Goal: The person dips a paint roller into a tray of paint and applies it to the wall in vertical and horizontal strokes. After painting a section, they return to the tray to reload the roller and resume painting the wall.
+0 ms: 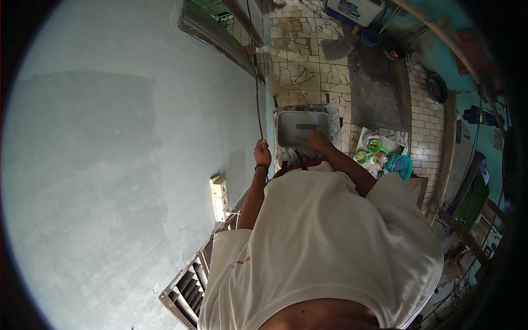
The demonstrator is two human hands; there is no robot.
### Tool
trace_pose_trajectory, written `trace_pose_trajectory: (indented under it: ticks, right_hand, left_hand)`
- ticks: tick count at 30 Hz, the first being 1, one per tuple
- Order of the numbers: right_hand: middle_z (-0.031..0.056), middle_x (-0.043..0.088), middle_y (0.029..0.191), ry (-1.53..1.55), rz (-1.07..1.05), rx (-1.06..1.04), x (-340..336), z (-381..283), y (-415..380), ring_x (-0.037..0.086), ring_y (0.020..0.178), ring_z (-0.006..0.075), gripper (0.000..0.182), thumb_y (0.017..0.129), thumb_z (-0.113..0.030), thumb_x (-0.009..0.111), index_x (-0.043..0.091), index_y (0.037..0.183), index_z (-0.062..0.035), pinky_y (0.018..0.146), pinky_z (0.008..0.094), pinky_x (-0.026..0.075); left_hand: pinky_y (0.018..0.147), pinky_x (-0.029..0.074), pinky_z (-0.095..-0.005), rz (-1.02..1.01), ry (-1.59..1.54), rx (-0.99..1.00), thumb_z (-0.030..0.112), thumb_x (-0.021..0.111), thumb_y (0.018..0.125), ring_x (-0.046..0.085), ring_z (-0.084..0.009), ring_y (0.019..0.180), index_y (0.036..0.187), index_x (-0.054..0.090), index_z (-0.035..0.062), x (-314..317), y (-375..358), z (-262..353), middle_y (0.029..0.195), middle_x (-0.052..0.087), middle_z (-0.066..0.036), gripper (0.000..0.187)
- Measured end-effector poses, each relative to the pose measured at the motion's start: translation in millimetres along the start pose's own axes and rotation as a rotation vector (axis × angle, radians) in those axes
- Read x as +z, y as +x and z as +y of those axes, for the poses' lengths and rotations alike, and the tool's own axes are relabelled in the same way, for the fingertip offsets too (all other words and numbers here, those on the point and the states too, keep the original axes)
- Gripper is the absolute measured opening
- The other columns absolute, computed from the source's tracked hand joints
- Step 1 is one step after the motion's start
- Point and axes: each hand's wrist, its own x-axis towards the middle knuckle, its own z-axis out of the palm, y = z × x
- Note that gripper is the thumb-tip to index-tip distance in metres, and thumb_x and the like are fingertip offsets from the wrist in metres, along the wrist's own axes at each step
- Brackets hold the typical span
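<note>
My left hand, with a dark band at the wrist, is closed around a thin black cable that runs down in front of the grey wall. My right hand reaches over a grey rectangular tub and is closed on a flat dark-grey tool. Its blade-like end lies over the inside of the tub; the exact kind of tool is too small to make out. Beneath the tub is a speckled, worn stand.
A power strip is fixed on the wall at left, near a louvred wooden frame. To the right stand a teal basket and green containers. A window frame juts out above. Basins and a cooler stand farther off.
</note>
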Motion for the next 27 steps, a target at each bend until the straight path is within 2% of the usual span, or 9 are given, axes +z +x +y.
trace_pose_trajectory:
  ticks: [3, 6, 8, 12, 15, 24, 27]
  right_hand:
    - [0.0352, 0.071, 0.105, 0.121, 0.000, 0.070, 0, -3, -3, 0.072, 0.099, 0.0510, 0.064, 0.090, -0.024, 0.065, 0.048, 0.136, 0.0168, 0.088, 0.0544, 0.059]
    - [0.0350, 0.071, 0.106, 0.231, 0.000, 0.170, 30, 14, 15, 0.072, 0.102, 0.0502, 0.061, 0.090, -0.022, 0.064, 0.050, 0.137, 0.0144, 0.090, 0.0545, 0.059]
    - [0.0344, 0.071, 0.107, 0.065, 0.012, 0.078, 59, 32, 30, 0.071, 0.104, 0.0495, 0.057, 0.091, -0.020, 0.063, 0.053, 0.137, 0.0122, 0.090, 0.0549, 0.059]
    - [0.0340, 0.071, 0.109, -0.027, -0.067, 0.061, 29, 20, 24, 0.070, 0.107, 0.0498, 0.054, 0.089, -0.020, 0.063, 0.056, 0.135, 0.0094, 0.092, 0.0560, 0.058]
    - [0.0344, 0.071, 0.112, 0.231, 0.074, 0.221, 12, 10, 13, 0.069, 0.108, 0.0526, 0.058, 0.088, -0.019, 0.063, 0.055, 0.138, 0.0090, 0.094, 0.0568, 0.057]
    - [0.0364, 0.070, 0.113, 0.283, 0.074, 0.248, 1, 1, -1, 0.069, 0.108, 0.0528, 0.056, 0.087, -0.019, 0.062, 0.056, 0.137, 0.0062, 0.095, 0.0569, 0.057]
    - [0.0349, 0.071, 0.109, 0.217, 0.086, 0.226, 21, 11, 10, 0.071, 0.104, 0.0507, 0.047, 0.087, -0.018, 0.063, 0.066, 0.128, 0.0052, 0.092, 0.0548, 0.058]
  left_hand:
    - [0.069, 0.049, -0.0412, -0.007, 0.015, -0.013, 0.033, 0.049, 0.112, 0.057, -0.0278, 0.070, 0.091, 0.056, 0.0015, 0, 1, -1, 0.076, 0.061, -0.014, 0.039]
    - [0.069, 0.050, -0.0421, 0.003, 0.016, -0.009, 0.033, 0.049, 0.112, 0.059, -0.0285, 0.070, 0.092, 0.057, 0.0017, -1, -1, 7, 0.077, 0.063, -0.015, 0.038]
    - [0.069, 0.050, -0.0425, 0.009, 0.010, 0.000, 0.032, 0.049, 0.112, 0.059, -0.0291, 0.070, 0.093, 0.058, 0.0019, -1, -1, 8, 0.077, 0.063, -0.015, 0.037]
    - [0.069, 0.050, -0.0428, 0.017, -0.005, 0.008, 0.032, 0.049, 0.112, 0.059, -0.0300, 0.070, 0.093, 0.058, 0.0017, 2, 0, 2, 0.076, 0.062, -0.015, 0.037]
    - [0.069, 0.050, -0.0428, 0.009, 0.000, -0.024, 0.031, 0.049, 0.112, 0.058, -0.0303, 0.069, 0.093, 0.058, 0.0014, 3, 1, -1, 0.075, 0.062, -0.015, 0.036]
    - [0.069, 0.050, -0.0422, 0.023, 0.003, -0.002, 0.031, 0.049, 0.111, 0.058, -0.0303, 0.069, 0.092, 0.057, 0.0013, 3, -2, 4, 0.075, 0.062, -0.015, 0.036]
    - [0.069, 0.050, -0.0424, 0.025, 0.001, 0.001, 0.031, 0.049, 0.112, 0.059, -0.0302, 0.070, 0.092, 0.057, 0.0015, 2, -3, 9, 0.075, 0.062, -0.015, 0.036]
